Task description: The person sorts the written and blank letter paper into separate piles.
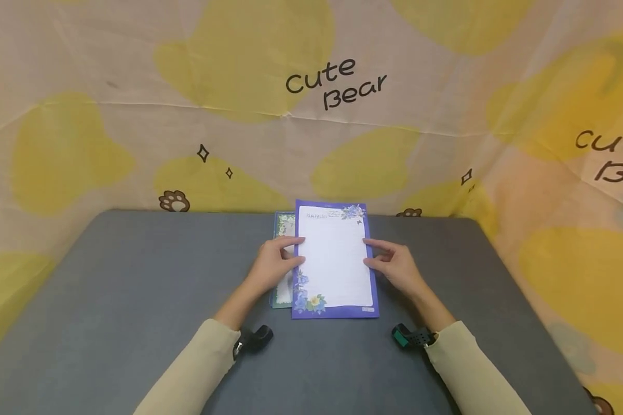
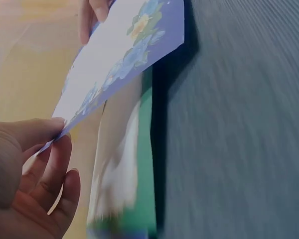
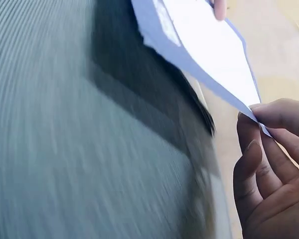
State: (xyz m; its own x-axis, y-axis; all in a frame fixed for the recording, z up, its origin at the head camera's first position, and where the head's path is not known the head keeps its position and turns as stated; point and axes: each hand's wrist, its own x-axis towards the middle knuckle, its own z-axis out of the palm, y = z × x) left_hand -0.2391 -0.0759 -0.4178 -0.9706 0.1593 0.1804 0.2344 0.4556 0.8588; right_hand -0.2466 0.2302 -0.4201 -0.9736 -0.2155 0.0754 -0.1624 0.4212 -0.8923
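A purple-bordered sheet of writing paper point(image 1: 334, 262) with blue flowers printed at its corners is held in front of me. My left hand point(image 1: 270, 265) pinches its left edge between thumb and fingers, as the left wrist view also shows. On the opposite edge, my right hand point(image 1: 398, 268) pinches the sheet the same way. Both wrist views show the sheet raised off the table and tilted. Beneath it, partly hidden, lies a green-bordered paper point(image 2: 145, 164) with a floral print, its left strip showing in the head view. Whether that is one sheet or several, I cannot tell.
The grey table point(image 1: 161, 288) has a ribbed surface, and its far edge meets a yellow-patterned cloth backdrop point(image 1: 239, 75) printed with lettering and paw marks. Dark straps with devices sit on the left wrist point(image 1: 254, 339) and right wrist point(image 1: 412, 336).
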